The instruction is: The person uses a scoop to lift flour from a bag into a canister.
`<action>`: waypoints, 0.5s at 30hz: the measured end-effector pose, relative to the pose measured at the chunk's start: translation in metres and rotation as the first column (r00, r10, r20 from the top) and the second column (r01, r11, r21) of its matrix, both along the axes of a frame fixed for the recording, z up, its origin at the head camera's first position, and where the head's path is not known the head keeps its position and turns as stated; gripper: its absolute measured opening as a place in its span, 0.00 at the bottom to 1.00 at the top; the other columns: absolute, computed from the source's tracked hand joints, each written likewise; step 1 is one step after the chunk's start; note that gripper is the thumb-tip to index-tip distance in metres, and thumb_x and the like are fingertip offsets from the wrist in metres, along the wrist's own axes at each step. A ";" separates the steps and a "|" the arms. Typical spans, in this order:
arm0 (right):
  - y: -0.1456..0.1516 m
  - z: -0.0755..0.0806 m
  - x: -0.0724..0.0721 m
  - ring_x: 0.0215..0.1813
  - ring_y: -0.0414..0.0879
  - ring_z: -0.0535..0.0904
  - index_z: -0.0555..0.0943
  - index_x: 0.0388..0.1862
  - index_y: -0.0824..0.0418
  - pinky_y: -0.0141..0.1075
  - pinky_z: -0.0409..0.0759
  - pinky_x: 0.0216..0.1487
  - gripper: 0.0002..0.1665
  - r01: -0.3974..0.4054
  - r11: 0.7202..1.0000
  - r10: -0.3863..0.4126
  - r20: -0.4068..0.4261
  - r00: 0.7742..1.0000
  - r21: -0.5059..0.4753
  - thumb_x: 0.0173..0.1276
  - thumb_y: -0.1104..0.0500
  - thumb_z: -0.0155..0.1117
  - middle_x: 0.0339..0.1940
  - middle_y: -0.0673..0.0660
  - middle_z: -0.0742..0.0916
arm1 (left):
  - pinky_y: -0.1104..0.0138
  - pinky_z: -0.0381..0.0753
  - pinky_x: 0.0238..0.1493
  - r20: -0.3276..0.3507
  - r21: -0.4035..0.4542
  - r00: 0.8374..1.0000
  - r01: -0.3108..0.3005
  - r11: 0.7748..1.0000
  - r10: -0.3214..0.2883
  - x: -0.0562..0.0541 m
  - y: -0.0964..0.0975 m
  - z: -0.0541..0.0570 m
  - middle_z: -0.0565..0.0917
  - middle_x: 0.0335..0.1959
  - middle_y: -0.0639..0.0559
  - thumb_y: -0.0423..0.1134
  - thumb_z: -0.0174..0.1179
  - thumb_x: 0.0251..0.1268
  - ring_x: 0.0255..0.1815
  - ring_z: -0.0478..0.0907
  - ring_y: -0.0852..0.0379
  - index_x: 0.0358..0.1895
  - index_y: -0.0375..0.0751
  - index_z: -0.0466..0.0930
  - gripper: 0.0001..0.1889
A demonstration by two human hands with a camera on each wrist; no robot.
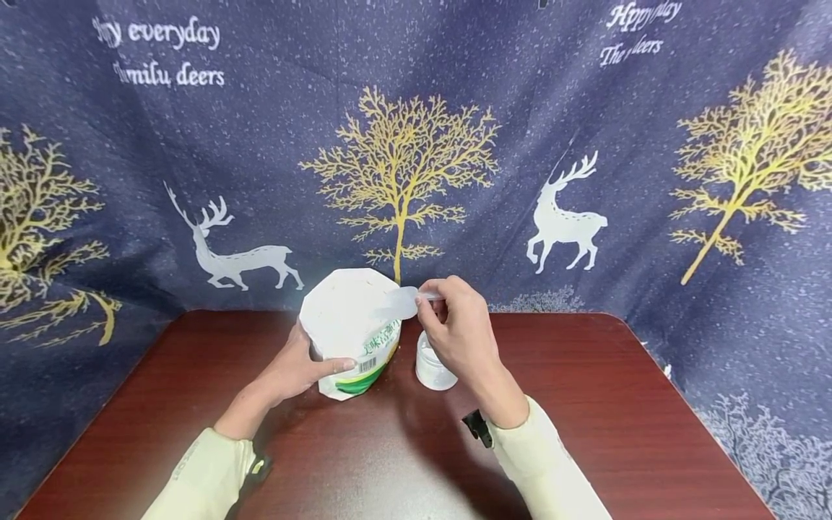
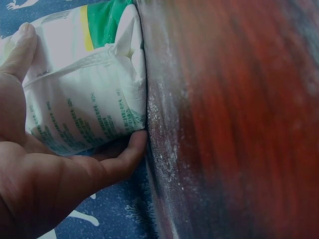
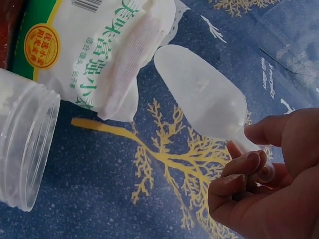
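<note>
An open white flour bag point(image 1: 347, 303) with green print stands on the table. My left hand point(image 1: 305, 365) holds its side, thumb across the front; in the left wrist view a finger point(image 2: 134, 152) curls under near the bag's bottom edge. In my right hand point(image 1: 458, 325) is the handle of a translucent plastic scoop point(image 3: 202, 94), pinched between thumb and fingers. At the bag's right rim the scoop bowl points left, with a few white traces on it. Below the right hand stands a clear plastic jar point(image 1: 434, 370) with a threaded neck and no lid on.
Both hands work above a reddish-brown wooden table point(image 1: 364, 462). White powder specks lie on its surface in the left wrist view. Behind it hangs a dark blue cloth point(image 1: 455, 43) printed with deer and golden trees.
</note>
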State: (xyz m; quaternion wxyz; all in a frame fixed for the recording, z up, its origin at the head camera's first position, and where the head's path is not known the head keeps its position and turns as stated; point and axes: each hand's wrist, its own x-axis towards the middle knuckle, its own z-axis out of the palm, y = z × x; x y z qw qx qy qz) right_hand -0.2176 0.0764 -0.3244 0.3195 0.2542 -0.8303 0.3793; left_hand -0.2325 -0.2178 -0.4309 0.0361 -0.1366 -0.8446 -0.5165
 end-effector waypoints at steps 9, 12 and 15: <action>-0.005 0.001 -0.001 0.28 0.44 0.69 0.87 0.39 0.61 0.38 0.68 0.31 0.02 -0.020 1.000 0.020 -0.019 1.000 0.004 0.71 0.64 0.68 0.25 0.52 0.75 | 0.39 0.57 0.77 -0.028 -0.006 1.000 0.004 1.000 -0.004 -0.002 0.002 0.000 0.62 0.75 0.41 0.48 0.84 0.54 0.77 0.61 0.42 0.84 0.53 0.43 0.63; -0.007 0.000 -0.002 0.28 0.44 0.69 0.86 0.40 0.61 0.38 0.67 0.30 0.02 -0.020 1.000 0.021 -0.012 1.000 0.013 0.72 0.64 0.67 0.25 0.52 0.75 | 0.39 0.56 0.77 -0.022 -0.013 1.000 0.002 1.000 -0.002 -0.001 0.001 0.000 0.62 0.75 0.41 0.48 0.84 0.54 0.77 0.60 0.42 0.84 0.53 0.42 0.63; -0.010 -0.001 -0.003 0.27 0.44 0.68 0.86 0.41 0.62 0.38 0.68 0.30 0.03 -0.016 0.999 0.017 -0.008 1.000 0.034 0.73 0.64 0.67 0.26 0.52 0.75 | 0.38 0.56 0.77 -0.022 -0.003 1.000 0.006 1.000 -0.006 0.000 0.001 0.001 0.62 0.75 0.42 0.48 0.84 0.54 0.77 0.60 0.42 0.84 0.53 0.43 0.63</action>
